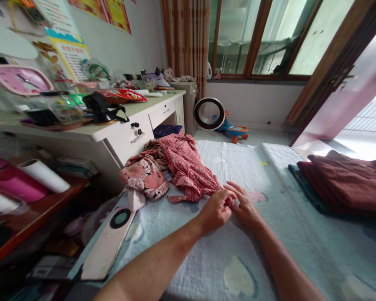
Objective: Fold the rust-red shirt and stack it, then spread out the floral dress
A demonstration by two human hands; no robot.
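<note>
A crumpled red garment with a small floral print (188, 167) lies on the bed, and one end of it runs up to my hands. My left hand (217, 211) is closed, gripping that end. Right against it, my right hand (243, 207) pinches the same bunched cloth, with some fingers stretched out over it. The exact grip between the two hands is partly hidden. Just left of the red garment sits a bundled pink-and-black floral cloth (147, 177).
A pale blue patterned sheet (188, 251) covers the bed. Folded dark red and green clothes (351, 179) are stacked at right. A long white panel with a round dark inset (105, 246) lies along the left edge. A cluttered desk (125, 142) stands beyond; a washing machine (209, 113) is farther back.
</note>
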